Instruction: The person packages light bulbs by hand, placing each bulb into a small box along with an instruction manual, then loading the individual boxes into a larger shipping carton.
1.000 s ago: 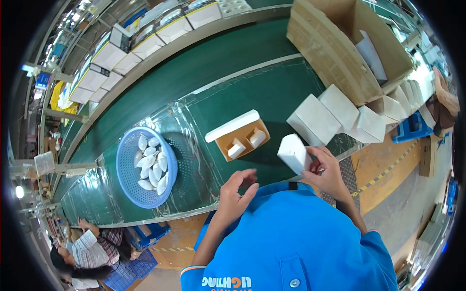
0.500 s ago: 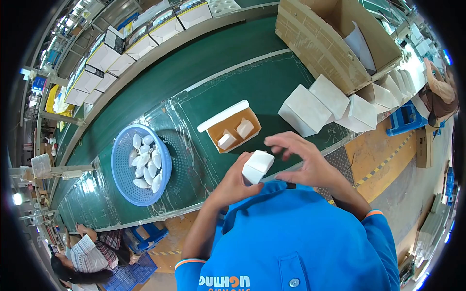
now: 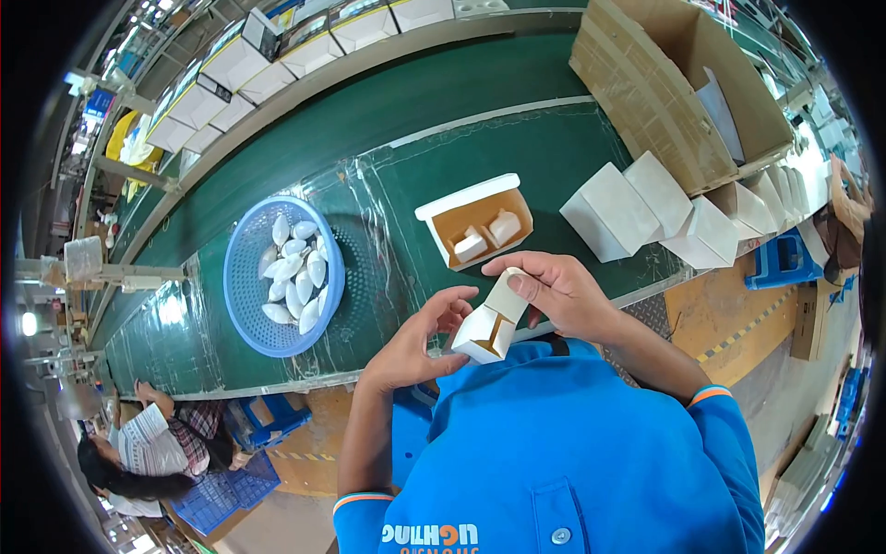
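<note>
A small white carton [image 3: 482, 334] with an open end, brown inside, is in front of my chest. My right hand [image 3: 563, 295] pinches the carton's upper part between thumb and fingers. Beside its left side, my left hand [image 3: 415, 342] has its fingers apart and curved, with the thumb by the lower corner; whether it touches cannot be made out. Just beyond lies a larger open white box [image 3: 434, 222], brown inside, holding two small white cartons [image 3: 471, 245]. To the left stands a blue perforated basket [image 3: 242, 319] of several white candle-shaped bulbs [image 3: 293, 268].
Several white boxes [image 3: 614, 212] stand at the right beside a big open cardboard box [image 3: 646, 92]. Packed boxes line a rail [image 3: 369, 55] behind the green work surface [image 3: 378, 185]. A co-worker [image 3: 157, 452] sits at lower left, another person [image 3: 844, 222] at far right.
The small carton has passed from my left hand to my right, and its open end now shows. My left hand has let go and moved slightly left. The view has shifted.
</note>
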`<state>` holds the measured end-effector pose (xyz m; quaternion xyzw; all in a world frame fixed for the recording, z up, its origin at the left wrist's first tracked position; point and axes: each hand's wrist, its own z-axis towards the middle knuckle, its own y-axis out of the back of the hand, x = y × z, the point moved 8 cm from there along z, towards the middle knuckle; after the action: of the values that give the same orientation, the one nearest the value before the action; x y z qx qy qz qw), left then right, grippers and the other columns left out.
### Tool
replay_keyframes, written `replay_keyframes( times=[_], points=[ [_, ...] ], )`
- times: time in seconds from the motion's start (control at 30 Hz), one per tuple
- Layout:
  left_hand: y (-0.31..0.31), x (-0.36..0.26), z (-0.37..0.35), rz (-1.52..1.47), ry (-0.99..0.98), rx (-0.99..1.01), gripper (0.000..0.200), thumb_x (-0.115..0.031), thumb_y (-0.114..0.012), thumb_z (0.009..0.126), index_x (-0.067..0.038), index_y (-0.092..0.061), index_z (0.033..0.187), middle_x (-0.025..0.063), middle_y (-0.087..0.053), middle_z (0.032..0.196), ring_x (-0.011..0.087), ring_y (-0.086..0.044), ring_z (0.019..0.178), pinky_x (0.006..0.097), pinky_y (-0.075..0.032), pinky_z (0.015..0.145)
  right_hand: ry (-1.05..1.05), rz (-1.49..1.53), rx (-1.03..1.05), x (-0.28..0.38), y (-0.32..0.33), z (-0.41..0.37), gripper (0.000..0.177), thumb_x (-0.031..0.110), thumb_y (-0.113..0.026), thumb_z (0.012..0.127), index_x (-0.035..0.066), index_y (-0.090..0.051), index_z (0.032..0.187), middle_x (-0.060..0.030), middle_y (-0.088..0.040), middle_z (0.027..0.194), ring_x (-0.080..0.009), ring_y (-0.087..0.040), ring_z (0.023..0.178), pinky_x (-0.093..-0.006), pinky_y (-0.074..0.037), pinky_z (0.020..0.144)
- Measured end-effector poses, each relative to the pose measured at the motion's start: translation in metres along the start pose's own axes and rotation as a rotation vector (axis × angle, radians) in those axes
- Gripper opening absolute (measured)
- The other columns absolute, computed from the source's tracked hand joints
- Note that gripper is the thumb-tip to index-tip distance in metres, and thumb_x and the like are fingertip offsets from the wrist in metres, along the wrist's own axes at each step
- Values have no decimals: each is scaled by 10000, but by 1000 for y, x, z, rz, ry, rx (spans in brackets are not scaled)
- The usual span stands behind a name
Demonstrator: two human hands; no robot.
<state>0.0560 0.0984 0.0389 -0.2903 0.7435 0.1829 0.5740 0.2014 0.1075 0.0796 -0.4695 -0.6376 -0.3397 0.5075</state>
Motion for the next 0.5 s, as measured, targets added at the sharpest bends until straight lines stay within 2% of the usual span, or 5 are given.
replay_keyframes(
  times=[0.1, 0.27, 0.3, 0.4, 0.5],
  points=[
    [-1, 1, -13, -228, -19, -91, 840, -51, -723, 615, -68, -318, 1351, 83, -485, 1069, 178, -493, 986, 316, -373, 929, 10, 38, -47, -1, -6, 6, 255, 156, -469, 932, 71, -585, 1143, -31, -626, 872, -63, -575, 697, -209, -490, 555],
    [10, -13, -30, 209, -93, -405, 831, -120, -783, 591, -26, -384, 1314, 119, -501, 1223, 200, -492, 1104, 324, -369, 942, 110, 137, -45, -6, -19, 18, 245, 68, -459, 918, 76, -591, 1123, -52, -624, 950, -96, -590, 794, -222, -502, 597],
    [12, -14, -31, 330, -70, -447, 729, -112, -767, 605, -20, -460, 1259, 122, -567, 1127, 199, -549, 1019, 321, -418, 882, 426, -268, -131, 16, -19, 14, 217, 59, -538, 855, 87, -625, 1053, -78, -621, 982, -166, -591, 868, -303, -491, 730],
    [13, -15, -39, 364, -70, -458, 658, -92, -754, 607, -21, -506, 1212, 126, -605, 1034, 203, -582, 944, 315, -446, 837, 986, -865, -218, 59, -43, -14, 248, 58, -603, 760, 91, -634, 1003, -84, -600, 1055, -216, -567, 943, -366, -425, 842],
    [14, -14, -42, 356, -69, -455, 581, -86, -742, 612, -9, -536, 1150, 123, -611, 990, 208, -591, 909, 313, -458, 801, 1010, -863, 46, 49, -62, -22, 367, 49, -618, 697, 82, -588, 1061, -62, -575, 1087, -212, -537, 995, -365, -397, 850]
  ],
)
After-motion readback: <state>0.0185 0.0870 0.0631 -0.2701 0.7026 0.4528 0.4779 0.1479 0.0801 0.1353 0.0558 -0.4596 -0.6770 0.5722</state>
